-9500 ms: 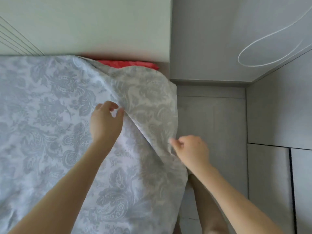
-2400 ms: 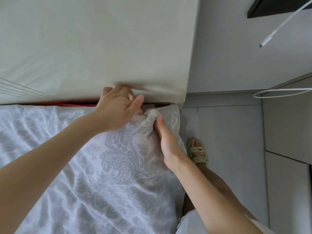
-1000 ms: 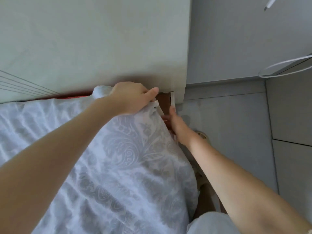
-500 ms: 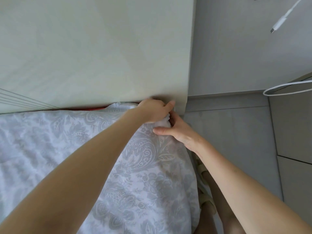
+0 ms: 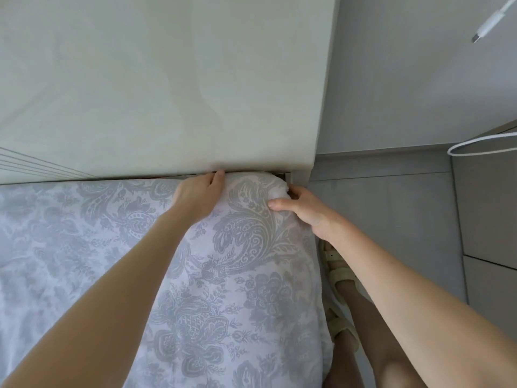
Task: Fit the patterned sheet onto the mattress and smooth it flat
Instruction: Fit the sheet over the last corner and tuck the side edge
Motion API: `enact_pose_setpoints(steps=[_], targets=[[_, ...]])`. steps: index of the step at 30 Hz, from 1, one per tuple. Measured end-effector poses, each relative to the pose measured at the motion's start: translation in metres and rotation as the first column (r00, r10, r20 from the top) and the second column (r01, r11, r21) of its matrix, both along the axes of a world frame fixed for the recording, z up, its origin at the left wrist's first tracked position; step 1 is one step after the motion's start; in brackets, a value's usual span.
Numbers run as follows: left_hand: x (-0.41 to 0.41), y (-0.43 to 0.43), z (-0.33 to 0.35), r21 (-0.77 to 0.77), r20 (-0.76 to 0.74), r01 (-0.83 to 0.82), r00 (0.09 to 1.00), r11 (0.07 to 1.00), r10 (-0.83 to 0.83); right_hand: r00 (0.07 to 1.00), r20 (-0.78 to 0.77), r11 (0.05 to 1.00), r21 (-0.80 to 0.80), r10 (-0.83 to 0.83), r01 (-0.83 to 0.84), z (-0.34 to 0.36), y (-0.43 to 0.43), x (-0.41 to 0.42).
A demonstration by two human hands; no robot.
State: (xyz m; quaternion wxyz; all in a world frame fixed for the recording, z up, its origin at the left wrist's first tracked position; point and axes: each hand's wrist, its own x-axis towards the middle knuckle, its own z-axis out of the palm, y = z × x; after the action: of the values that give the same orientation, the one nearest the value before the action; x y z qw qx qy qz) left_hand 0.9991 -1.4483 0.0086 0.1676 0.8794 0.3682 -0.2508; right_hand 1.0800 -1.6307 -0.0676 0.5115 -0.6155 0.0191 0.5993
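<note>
Tucks patterned sheet (image 5: 246, 228) behind mattress at headboard (image 5: 167, 79) with left hand (image 5: 197, 197), finger curl hidden; wraps right hand (image 5: 303, 212), thumb on top, round covered corner, likely to hold it taut.

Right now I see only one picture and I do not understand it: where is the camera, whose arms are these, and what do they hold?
There is no machine here. A person wears one camera on the head, so it looks down at that person's own arms. The patterned sheet lies over the mattress, which is hidden beneath, against a pale headboard. The left hand rests on the sheet at the headboard; its fingertips dip out of sight. The right hand grips the sheet's corner, thumb on top, fingers round the side. Beside the bed are the grey floor, the person's sandals and a white cable.
</note>
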Motion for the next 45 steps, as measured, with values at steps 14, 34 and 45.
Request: enact_pose_setpoints(steps=[14, 34, 45], targets=[[0.031, -0.083, 0.006, 0.147, 0.402, 0.562, 0.718, 0.814, -0.568, 0.985, 0.126, 0.993, 0.003, -0.117, 0.118, -0.013, -0.035, 0.015], [0.093, -0.117, -0.074, -0.183, -0.454, 0.937, 0.189, 0.298, -0.871, 0.786, -0.52, 0.872, 0.144, -0.335, 0.467, -0.051, -0.051, -0.084], [0.082, -0.126, -0.065, -0.267, -0.384, 0.952, 0.034, 0.146, -0.923, 0.739, -0.64, 0.962, -0.001, -0.211, 0.274, -0.069, -0.078, -0.087]])
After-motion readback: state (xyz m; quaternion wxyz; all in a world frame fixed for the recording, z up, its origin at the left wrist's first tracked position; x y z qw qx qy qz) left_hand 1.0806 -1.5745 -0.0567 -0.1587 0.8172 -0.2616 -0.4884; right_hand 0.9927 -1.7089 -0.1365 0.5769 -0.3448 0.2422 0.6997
